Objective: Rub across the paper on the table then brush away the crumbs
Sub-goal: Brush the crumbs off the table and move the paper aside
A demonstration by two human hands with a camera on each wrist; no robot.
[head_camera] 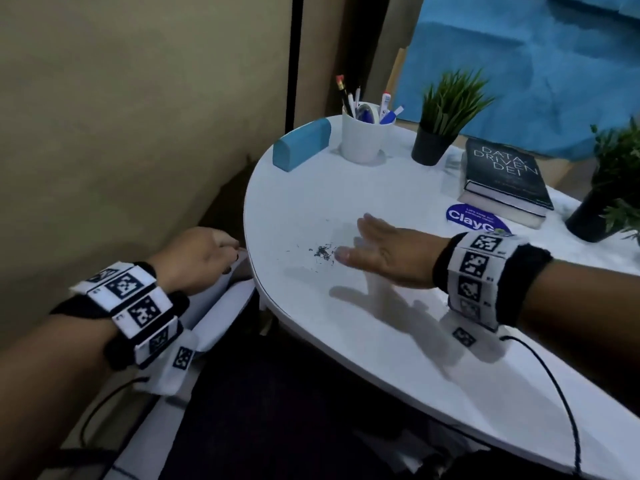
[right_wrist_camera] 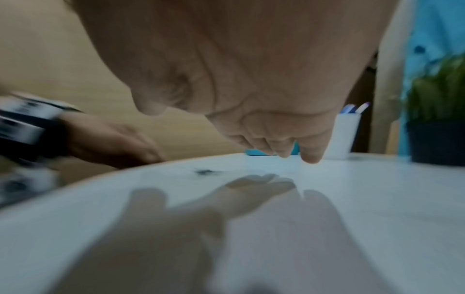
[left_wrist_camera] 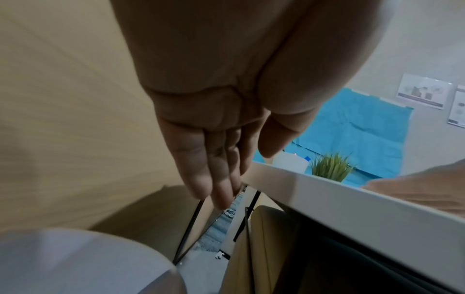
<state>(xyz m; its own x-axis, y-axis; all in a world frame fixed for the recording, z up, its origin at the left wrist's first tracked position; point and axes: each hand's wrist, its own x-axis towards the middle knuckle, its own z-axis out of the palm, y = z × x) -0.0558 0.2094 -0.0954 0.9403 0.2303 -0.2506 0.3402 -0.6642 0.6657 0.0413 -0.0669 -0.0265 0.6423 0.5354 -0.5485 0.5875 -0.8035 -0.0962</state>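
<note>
A small heap of dark crumbs [head_camera: 323, 252] [right_wrist_camera: 205, 172] lies on the white round table [head_camera: 346, 188] near its left rim. My right hand [head_camera: 377, 244] [right_wrist_camera: 276, 139] hovers flat just right of the crumbs, fingers straight and low over the tabletop, holding nothing. My left hand [head_camera: 197, 258] [left_wrist_camera: 214, 179] is off the table at its left edge [left_wrist_camera: 352, 202], fingers straight and together. A white sheet of paper [head_camera: 225, 306] [left_wrist_camera: 75, 258] hangs below that hand and the rim. Whether the left hand touches the sheet is hidden.
At the back stand a blue box [head_camera: 301, 145], a white cup of pens [head_camera: 363, 136] and a potted plant [head_camera: 440, 129]. A dark book [head_camera: 502, 178], a blue sticker [head_camera: 474, 220] and a second plant [head_camera: 609, 202] sit at the right. A beige wall [head_camera: 121, 133] is at the left.
</note>
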